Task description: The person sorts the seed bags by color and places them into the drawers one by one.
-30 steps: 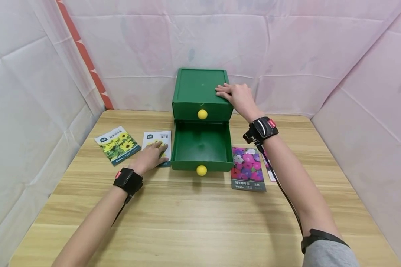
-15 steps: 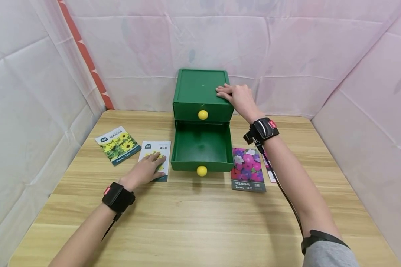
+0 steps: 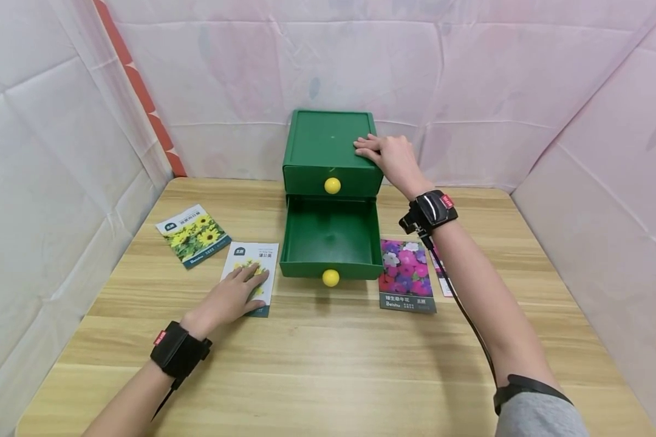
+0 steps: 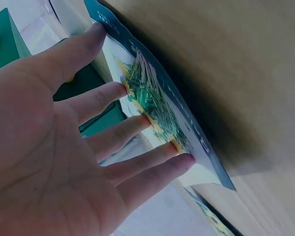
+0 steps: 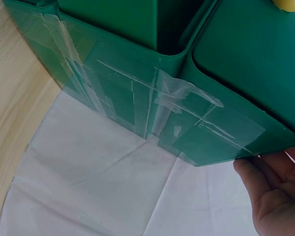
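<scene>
- While the left hand (image 3: 231,298) lies flat with straight, spread fingers on the white seed packet printed with yellow flowers (image 3: 251,276), the packet rests on the light wooden table (image 3: 328,364) just left of the pulled-out lower drawer; the left wrist view shows the fingertips (image 4: 137,120) pressing on the packet's printed face (image 4: 160,113), gripping nothing.
- Though it holds nothing, the right hand (image 3: 389,156) rests palm down with relaxed fingers on the right part of the top of the small green plastic two-drawer cabinet (image 3: 328,142); the right wrist view shows only part of that hand (image 5: 278,194) beside the cabinet's side wall (image 5: 137,98), which bears strips of clear tape.
- The cabinet stands at the far edge of the table against the pale pink cloth backdrop (image 3: 470,79); its upper drawer (image 3: 330,181) is closed, with a round yellow knob; its lower drawer (image 3: 330,233) is drawn out, open to view, with a second yellow knob (image 3: 330,278) at its front.
- A sunflower seed packet (image 3: 193,235) lies to the left of the white one, apart from it; a packet of pink and purple flowers (image 3: 406,276) lies just right of the open drawer; another packet (image 3: 441,280) is partly hidden behind the right forearm.
- Black straps circle both wrists.
</scene>
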